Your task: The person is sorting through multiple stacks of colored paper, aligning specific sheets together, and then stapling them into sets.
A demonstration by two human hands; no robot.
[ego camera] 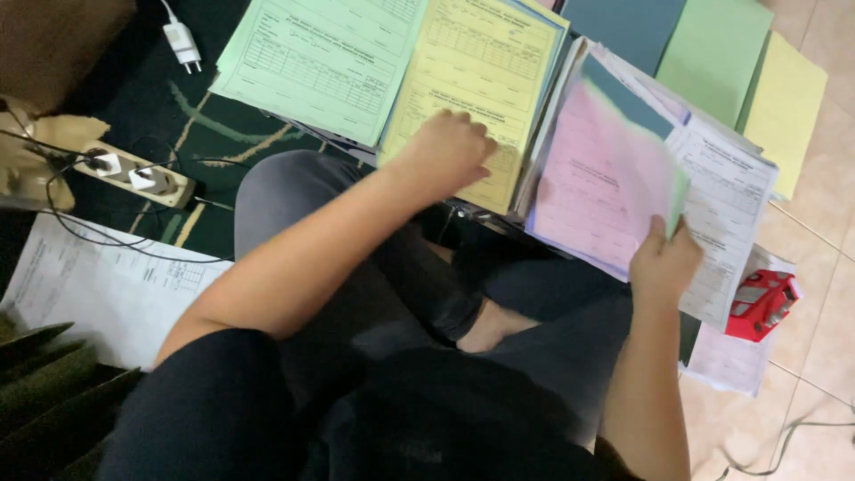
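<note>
I sit cross-legged on the floor with stacks of coloured forms in front of my knees. My left hand (448, 148) rests fingers-down on the stack of yellow forms (476, 62), pressing its lower part. My right hand (663, 261) grips the lower right corner of a pink sheet (598, 174), lifted and blurred above a pile of pink and white forms (726, 209). A stack of green forms (321, 58) lies to the left of the yellow one.
Blue, green and yellow folders (712, 53) lie at the top right. A red stapler (761, 303) sits by my right knee. A power strip (134, 174) with cables, a white charger (182, 40) and a loose white sheet (98, 289) lie at the left.
</note>
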